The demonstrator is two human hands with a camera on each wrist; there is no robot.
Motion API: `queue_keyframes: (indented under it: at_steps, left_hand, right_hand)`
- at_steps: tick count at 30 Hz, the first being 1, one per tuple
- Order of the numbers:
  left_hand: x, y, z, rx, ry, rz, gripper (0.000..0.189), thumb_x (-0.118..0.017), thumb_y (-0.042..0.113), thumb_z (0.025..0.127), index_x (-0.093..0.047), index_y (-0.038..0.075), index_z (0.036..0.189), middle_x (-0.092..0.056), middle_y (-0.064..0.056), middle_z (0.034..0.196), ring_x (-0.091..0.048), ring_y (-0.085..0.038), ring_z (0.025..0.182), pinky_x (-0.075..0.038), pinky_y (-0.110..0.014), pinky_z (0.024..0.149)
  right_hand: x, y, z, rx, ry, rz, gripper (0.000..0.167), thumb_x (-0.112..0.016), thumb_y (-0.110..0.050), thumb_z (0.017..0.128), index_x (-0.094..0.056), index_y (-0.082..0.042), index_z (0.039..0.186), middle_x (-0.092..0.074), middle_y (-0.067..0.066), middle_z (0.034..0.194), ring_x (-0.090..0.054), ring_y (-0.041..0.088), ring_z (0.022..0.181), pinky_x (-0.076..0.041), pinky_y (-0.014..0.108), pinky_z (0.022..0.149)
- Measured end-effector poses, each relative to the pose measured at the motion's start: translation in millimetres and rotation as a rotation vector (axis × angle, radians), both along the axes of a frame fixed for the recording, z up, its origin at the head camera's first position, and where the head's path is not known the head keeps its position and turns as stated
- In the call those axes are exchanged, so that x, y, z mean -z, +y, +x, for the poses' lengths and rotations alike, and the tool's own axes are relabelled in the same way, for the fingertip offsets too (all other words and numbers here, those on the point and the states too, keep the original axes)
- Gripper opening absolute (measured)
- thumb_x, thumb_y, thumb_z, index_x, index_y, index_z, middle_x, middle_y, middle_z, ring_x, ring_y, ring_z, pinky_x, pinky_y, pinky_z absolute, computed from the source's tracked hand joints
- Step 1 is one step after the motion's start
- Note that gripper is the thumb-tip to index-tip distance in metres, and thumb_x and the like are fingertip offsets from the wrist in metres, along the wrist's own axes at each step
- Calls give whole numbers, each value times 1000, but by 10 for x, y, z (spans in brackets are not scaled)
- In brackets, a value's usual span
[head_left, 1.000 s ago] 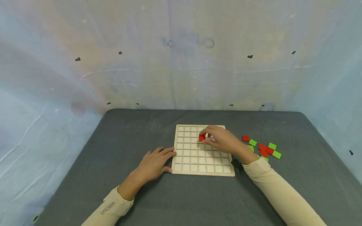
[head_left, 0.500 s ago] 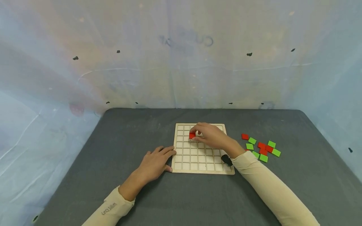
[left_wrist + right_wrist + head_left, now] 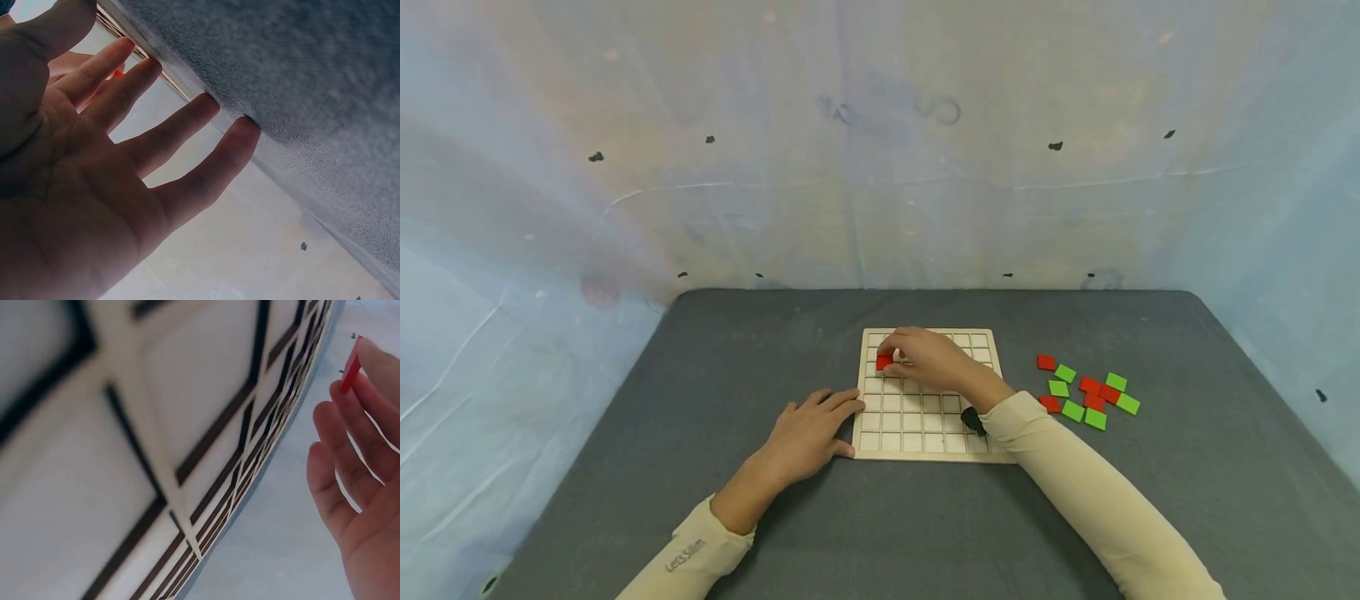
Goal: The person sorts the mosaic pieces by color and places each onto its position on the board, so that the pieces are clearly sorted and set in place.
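Observation:
My right hand (image 3: 929, 358) is over the upper left part of a pale wooden grid board (image 3: 902, 456), pinching a red square tile (image 3: 884, 362) between thumb and fingertips. In the right wrist view the red tile (image 3: 352, 366) stands on edge in the pinch, with the board's framed cells (image 3: 200, 375) alongside. My left hand (image 3: 805, 433) lies flat at the board's left edge, fingers spread and fingertips right at the rim. The left wrist view shows that hand's fingers (image 3: 187, 181) extended, with their tips down on the dark cloth.
Several loose red and green square tiles lie right of the board, among them a green tile (image 3: 1095, 418) and a red tile (image 3: 1046, 362). A grey cloth-covered table (image 3: 880, 533) carries everything. Pale sheeting (image 3: 865, 167) hangs behind and at both sides.
My right hand has carried the red tile leftward across the board, from its middle columns to near the left edge. The left hand has stayed in place.

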State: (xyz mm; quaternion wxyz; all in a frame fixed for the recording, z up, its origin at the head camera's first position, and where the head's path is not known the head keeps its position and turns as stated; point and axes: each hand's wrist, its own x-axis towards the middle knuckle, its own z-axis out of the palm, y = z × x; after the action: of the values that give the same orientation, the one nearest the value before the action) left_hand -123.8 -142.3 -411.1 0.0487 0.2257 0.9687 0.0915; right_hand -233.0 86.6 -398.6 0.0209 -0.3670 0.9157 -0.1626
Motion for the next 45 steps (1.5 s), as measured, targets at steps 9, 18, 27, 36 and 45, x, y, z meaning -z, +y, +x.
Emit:
queue_keyframes:
  at_steps: [9, 18, 27, 36, 45]
  left_hand:
    - [-10, -17, -12, 3, 2, 6, 68, -76, 40, 81, -54, 23, 143, -45, 3, 155, -45, -33, 139, -42, -68, 98]
    - [-20, -23, -24, 1, 0, 18, 68, -77, 41, 81, -54, 23, 143, -46, 4, 155, -45, -33, 140, -42, -67, 98]
    - [-10, -29, -26, 1, -7, 14, 68, -76, 41, 81, -54, 23, 143, -46, 3, 155, -44, -36, 140, -41, -69, 98]
    - [-9, -19, -12, -2, -21, 26, 68, -76, 40, 82, -54, 23, 144, -46, 3, 155, -43, -35, 141, -40, -69, 100]
    - [-6, -36, 9, 8, -26, 51, 67, -77, 40, 82, -54, 22, 143, -47, 2, 154, -44, -36, 140, -39, -70, 100]
  right_hand:
    - [-35, -115, -54, 12, -38, -10, 35, -67, -34, 96, -68, -17, 126, -67, -2, 114, -62, 13, 96, -53, 34, 84]
    - [50, -215, -91, 16, -50, -10, 34, -69, -34, 94, -70, -15, 122, -68, 1, 112, -63, 12, 94, -53, 33, 83]
    - [123, -249, -96, 42, -11, 46, 30, -69, -35, 95, -70, -19, 119, -67, -2, 109, -61, 11, 91, -52, 31, 81]
    - [149, -249, -72, 40, 14, 77, 29, -68, -37, 95, -69, -20, 119, -64, -2, 109, -60, 11, 92, -52, 31, 80]
    - [126, -206, -27, 40, -39, 24, 32, -68, -34, 95, -68, -17, 123, -64, 0, 115, -62, 15, 97, -53, 34, 87]
